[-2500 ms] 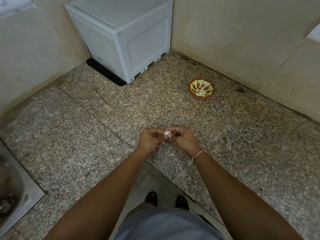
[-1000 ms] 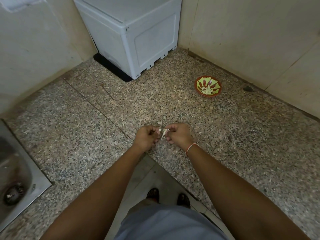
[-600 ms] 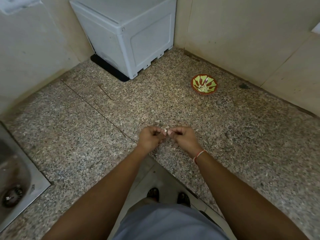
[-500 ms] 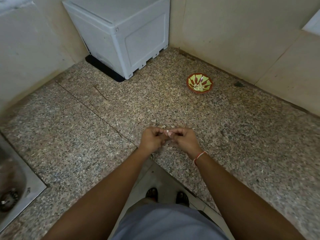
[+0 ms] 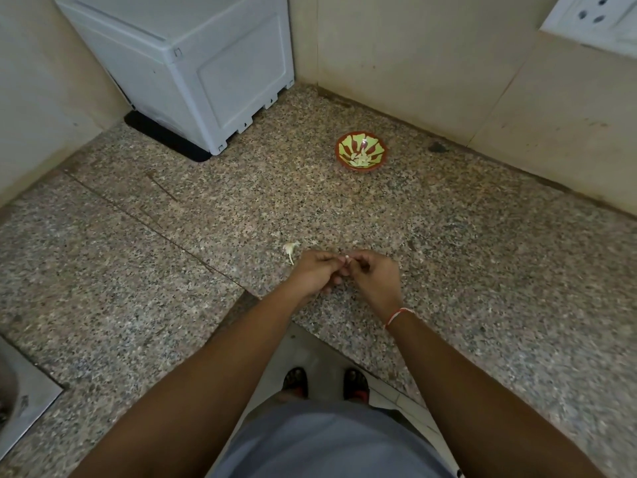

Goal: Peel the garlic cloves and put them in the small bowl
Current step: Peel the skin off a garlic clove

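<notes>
My left hand [image 5: 315, 272] and my right hand [image 5: 374, 277] meet over the front part of the speckled granite counter [image 5: 172, 263]. Between their fingertips they pinch a small white garlic clove [image 5: 347, 259], mostly hidden by the fingers. A pale scrap of garlic skin [image 5: 289, 250] lies on the counter just left of my left hand. The small bowl [image 5: 361, 155], red-brown with a green pattern, stands farther back near the wall; pale pieces lie in its bottom.
A white plastic box [image 5: 193, 60] on a black mat fills the back left corner. A steel sink [image 5: 20, 405] is set in the counter at the lower left. A wall socket [image 5: 596, 19] is at the upper right. Tiled walls close the back.
A scrap of garlic skin now lies on the counter left of my hands. Both hands stay together on the clove; the camera view has shifted slightly.
</notes>
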